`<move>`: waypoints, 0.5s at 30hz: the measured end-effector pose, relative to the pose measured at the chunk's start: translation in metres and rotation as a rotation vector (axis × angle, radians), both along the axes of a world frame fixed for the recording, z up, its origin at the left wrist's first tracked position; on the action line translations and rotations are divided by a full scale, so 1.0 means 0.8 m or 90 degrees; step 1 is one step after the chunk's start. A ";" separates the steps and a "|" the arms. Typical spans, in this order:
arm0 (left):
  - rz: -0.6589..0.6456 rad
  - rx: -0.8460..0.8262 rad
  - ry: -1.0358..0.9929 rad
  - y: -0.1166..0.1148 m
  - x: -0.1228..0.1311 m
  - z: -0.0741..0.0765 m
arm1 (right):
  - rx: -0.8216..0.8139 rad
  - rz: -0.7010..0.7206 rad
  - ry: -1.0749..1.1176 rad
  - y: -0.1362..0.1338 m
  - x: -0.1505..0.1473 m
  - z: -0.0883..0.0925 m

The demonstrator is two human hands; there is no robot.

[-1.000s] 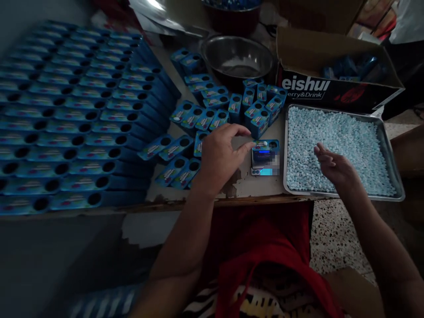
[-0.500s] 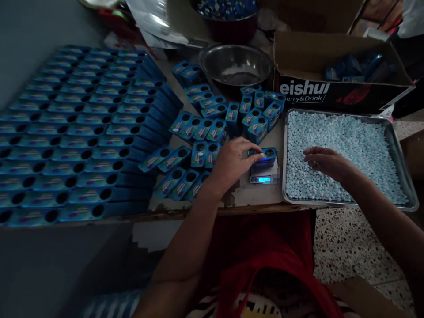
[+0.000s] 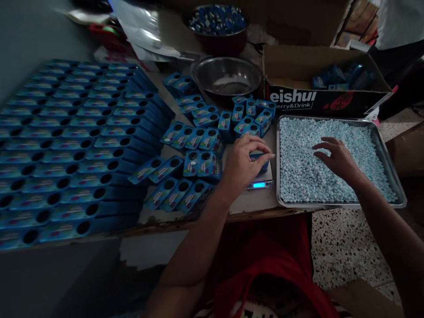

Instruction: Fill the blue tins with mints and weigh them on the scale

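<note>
A small scale [image 3: 259, 184] with a lit blue display stands near the table's front edge. On it rests a blue box [image 3: 261, 165], partly covered by my left hand [image 3: 243, 163]. That hand's thumb and fingers curve apart over the box; whether they touch it is hard to tell. My right hand [image 3: 338, 160] hovers above the metal tray [image 3: 280, 176] of pale blue and white pellets [image 3: 308, 176], its thumb and fingers spread with nothing visible between them. More blue boxes with round holes [image 3: 168, 165] stand loosely to the left of the scale.
Tight rows of blue boxes [image 3: 76, 154] fill the left side. Behind are a steel bowl [image 3: 228, 75], a bowl of blue wrapped pieces [image 3: 217, 22] and an open carton [image 3: 298, 98] holding blue packs. Plastic bags lie at the back left.
The view has shifted. My right hand has opened and no longer shows pellets at its fingertips. My left hand's thumb and fingers have moved apart, farther over the box.
</note>
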State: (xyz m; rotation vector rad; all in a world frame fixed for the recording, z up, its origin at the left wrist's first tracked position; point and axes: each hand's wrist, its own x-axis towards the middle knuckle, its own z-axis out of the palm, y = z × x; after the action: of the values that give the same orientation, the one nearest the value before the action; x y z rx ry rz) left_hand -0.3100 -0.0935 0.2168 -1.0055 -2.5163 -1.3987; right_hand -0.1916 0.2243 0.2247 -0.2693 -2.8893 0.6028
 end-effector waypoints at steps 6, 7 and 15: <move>0.157 0.117 -0.013 -0.033 0.030 -0.062 | -0.249 -0.155 0.161 -0.025 0.020 -0.015; 0.159 0.124 -0.067 -0.038 0.034 -0.083 | -0.342 -0.203 0.196 -0.036 0.022 -0.021; -0.008 0.024 0.053 0.007 0.006 -0.066 | -1.066 -0.282 0.178 -0.141 -0.008 -0.063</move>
State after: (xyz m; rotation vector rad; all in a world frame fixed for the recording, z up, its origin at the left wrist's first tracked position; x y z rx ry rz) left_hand -0.3055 -0.0879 0.1641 -1.0525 -2.4192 -1.3727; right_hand -0.1976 0.1115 0.1740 -0.8242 -1.2760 2.4037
